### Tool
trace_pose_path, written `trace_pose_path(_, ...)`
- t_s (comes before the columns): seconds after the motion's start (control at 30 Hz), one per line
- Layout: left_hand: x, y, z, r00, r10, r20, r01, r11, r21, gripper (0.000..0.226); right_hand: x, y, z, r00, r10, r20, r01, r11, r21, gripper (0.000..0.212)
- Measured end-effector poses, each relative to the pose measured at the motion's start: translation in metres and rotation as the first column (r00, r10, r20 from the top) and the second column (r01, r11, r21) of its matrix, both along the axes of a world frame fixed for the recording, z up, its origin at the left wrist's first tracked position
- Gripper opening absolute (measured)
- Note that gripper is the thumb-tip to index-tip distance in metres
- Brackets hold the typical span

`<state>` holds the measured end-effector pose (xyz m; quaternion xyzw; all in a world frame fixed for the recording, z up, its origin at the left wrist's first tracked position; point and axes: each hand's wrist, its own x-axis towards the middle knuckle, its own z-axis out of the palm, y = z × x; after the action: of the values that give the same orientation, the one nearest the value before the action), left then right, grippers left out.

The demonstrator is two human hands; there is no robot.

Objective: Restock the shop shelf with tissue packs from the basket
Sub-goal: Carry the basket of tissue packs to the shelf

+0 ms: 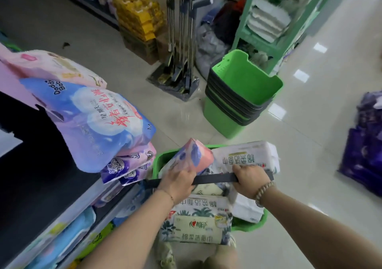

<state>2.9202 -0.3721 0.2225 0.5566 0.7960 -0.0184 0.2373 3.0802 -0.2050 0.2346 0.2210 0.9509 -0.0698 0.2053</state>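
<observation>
While the left hand (177,183) and right hand (251,180) curled their fingers round the handle (215,179), the basket (163,157) was beside the shelf (31,165).
Tissue packs (198,221) were heaped above its green rim; a tilt could, I judge, slide the pink pack (194,157) out.

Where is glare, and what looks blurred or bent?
Head view: white glare patches on the glossy floor at right; head view: the wide lens curves the shelf and stretches the right forearm; head view: far yellow packs look soft, left hand and right hand on the basket handle fairly sharp.
</observation>
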Motion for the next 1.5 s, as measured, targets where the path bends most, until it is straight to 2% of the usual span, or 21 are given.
trace_pose_path(0.13,-0.008,-0.004,0.004,0.998,-0.055,0.009,0.055,0.998,0.001,0.025,0.004,-0.017,-0.010,0.995,-0.095,-0.025,0.095,0.995,0.026,0.014)
trace_pose_path(0.37,-0.010,-0.008,0.004,0.991,-0.128,0.048,0.128,0.992,0.010,0.027,0.017,-0.049,-0.024,0.976,-0.213,-0.053,0.217,0.972,0.087,0.022)
trace_pose_path(0.67,0.004,0.006,-0.021,0.977,-0.210,0.028,0.211,0.977,-0.026,0.039,0.046,-0.066,-0.066,0.936,-0.342,-0.077,0.344,0.939,0.008,0.020)
trace_pose_path(0.8,0.008,0.010,-0.053,0.980,-0.188,0.058,0.190,0.981,-0.031,0.046,0.053,-0.066,-0.097,0.927,-0.366,-0.087,0.365,0.931,-0.023,0.022)
trace_pose_path(1.0,0.010,0.007,-0.122,0.959,-0.274,0.073,0.280,0.954,-0.106,0.022,0.062,-0.076,-0.153,0.928,-0.372,-0.027,0.369,0.926,-0.082,0.017)
trace_pose_path(1.33,0.019,-0.004,-0.244,0.917,-0.398,0.039,0.400,0.915,-0.055,0.025,0.078,-0.111,-0.265,0.865,-0.495,-0.085,0.481,0.865,-0.146,0.015)
trace_pose_path(1.37,0.020,-0.005,-0.255,0.911,-0.410,0.036,0.411,0.910,-0.051,0.025,0.080,-0.115,-0.274,0.867,-0.491,-0.084,0.480,0.868,-0.126,0.017)
trace_pose_path(1.5,0.026,-0.011,-0.291,0.900,-0.432,0.058,0.435,0.899,-0.048,0.024,0.086,-0.128,-0.303,0.862,-0.498,-0.094,0.489,0.866,-0.104,0.048)
